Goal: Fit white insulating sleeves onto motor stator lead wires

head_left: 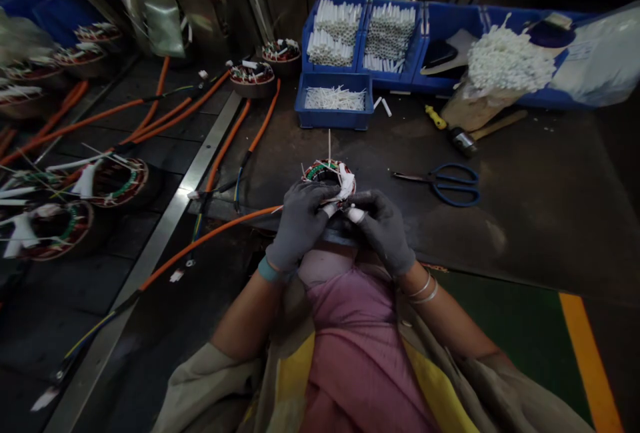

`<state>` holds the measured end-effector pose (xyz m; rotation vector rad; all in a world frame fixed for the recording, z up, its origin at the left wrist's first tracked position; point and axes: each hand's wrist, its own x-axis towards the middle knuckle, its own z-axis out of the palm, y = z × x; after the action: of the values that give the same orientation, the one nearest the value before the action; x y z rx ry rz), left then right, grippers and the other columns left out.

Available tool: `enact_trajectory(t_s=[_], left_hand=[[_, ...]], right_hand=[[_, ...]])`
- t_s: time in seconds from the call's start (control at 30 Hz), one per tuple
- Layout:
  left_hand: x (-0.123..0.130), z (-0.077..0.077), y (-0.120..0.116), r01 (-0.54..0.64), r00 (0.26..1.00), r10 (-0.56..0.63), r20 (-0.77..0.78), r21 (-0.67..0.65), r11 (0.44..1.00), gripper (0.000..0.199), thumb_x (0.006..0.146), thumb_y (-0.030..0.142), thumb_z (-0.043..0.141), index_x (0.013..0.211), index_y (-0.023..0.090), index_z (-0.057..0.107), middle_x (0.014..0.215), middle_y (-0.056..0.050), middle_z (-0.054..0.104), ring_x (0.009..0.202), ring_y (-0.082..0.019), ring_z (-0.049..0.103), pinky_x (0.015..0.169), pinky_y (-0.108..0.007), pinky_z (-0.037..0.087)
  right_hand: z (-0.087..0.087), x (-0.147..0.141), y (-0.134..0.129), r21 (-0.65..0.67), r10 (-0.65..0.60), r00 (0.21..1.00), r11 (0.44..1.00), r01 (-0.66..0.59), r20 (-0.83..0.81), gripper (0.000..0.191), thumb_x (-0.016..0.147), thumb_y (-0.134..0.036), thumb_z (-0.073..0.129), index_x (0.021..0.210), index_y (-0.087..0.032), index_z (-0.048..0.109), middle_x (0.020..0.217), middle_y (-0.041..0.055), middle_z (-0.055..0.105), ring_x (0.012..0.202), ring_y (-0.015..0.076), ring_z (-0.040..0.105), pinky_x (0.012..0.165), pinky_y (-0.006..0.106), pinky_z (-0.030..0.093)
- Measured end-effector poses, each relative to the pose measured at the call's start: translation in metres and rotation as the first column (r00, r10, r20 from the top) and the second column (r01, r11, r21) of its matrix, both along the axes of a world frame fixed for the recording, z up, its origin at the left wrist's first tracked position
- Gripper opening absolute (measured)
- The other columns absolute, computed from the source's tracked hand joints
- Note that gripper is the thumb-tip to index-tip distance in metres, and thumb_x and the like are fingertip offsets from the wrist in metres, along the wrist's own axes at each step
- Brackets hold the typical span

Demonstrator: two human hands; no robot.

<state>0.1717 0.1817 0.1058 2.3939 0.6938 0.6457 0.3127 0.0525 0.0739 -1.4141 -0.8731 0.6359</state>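
Observation:
A ring-shaped wound motor part [320,167] with copper and green windings lies at the table's near edge, a white sleeve or wrap [345,183] over its right side. My left hand [300,219], in a grey glove, is closed on the part's near left rim. At its near right side is my right hand [385,226], also gloved, with fingers pinched near white-covered fingertips; what they hold is too small to make out. A thin white stick [329,145] stands up from the ring. An orange cable [215,238] runs left from the part.
Blue bins [395,36] of white tubes stand behind a small blue tray [333,119] of thin white sticks. Blue-handled scissors [456,185] and a hammer [464,141] lie right. More wound parts [120,183] and cables fill the left, beside a metal rail [200,159].

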Motion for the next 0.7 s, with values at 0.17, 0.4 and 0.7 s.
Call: enact_trajectory(t_s=[0.17,0.4,0.7], left_hand=[[0.001,0.000,0.000,-0.012,0.999,0.012,-0.030,0.010,1.000,0.024,0.093,0.021,0.069,0.115,0.022,0.078,0.115,-0.005,0.080,0.115,-0.026,0.069,0.106,-0.043,0.050],[0.000,0.001,0.001,-0.004,0.998,0.004,-0.057,0.011,1.000,0.026,0.093,0.022,0.066,0.117,0.021,0.078,0.116,-0.007,0.080,0.115,-0.027,0.069,0.107,-0.045,0.050],[0.000,-0.001,0.000,0.011,1.000,-0.011,0.017,0.012,1.000,0.022,0.093,0.021,0.065,0.110,0.022,0.079,0.114,-0.005,0.080,0.112,-0.025,0.070,0.105,-0.044,0.050]], right_hand=[[0.005,0.002,0.006,-0.101,0.001,1.000,0.995,-0.004,-0.027,0.023,0.087,-0.042,0.079,0.100,-0.024,0.073,0.098,0.0031,0.076,0.088,0.0219,0.071,0.075,0.033,0.059],[0.009,0.004,0.013,-0.118,0.007,0.978,0.993,0.018,0.209,0.017,0.089,-0.039,0.075,0.098,-0.025,0.074,0.094,0.0015,0.077,0.086,0.0215,0.071,0.079,0.034,0.055],[0.032,0.014,0.026,-0.255,0.193,0.723,0.967,-0.024,0.664,0.019,0.099,-0.031,0.056,0.094,-0.020,0.072,0.093,0.0070,0.077,0.084,0.0245,0.070,0.071,0.034,0.043]])
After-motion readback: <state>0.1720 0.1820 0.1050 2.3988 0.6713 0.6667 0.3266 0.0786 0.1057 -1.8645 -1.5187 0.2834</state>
